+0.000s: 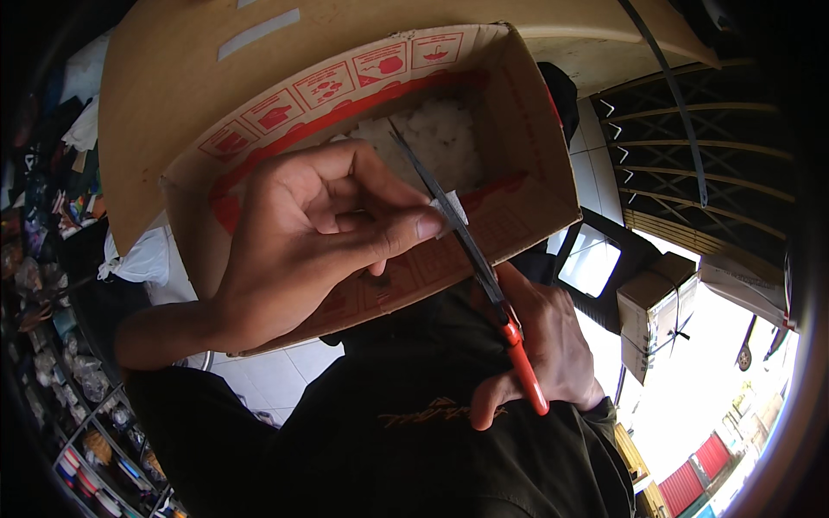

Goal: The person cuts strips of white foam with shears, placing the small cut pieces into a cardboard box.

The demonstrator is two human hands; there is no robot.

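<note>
Left grip (302, 216) pinches a small white scrap (458, 201); at four o'clock, my right grip (546, 337) holds slim metal scissors (480, 266), red-handled.

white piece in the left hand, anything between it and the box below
The scissors cross over the white piece right beside the left hand's pinch. What lies directly under the piece is hidden; nothing else visible stands between it and the open box.
</note>
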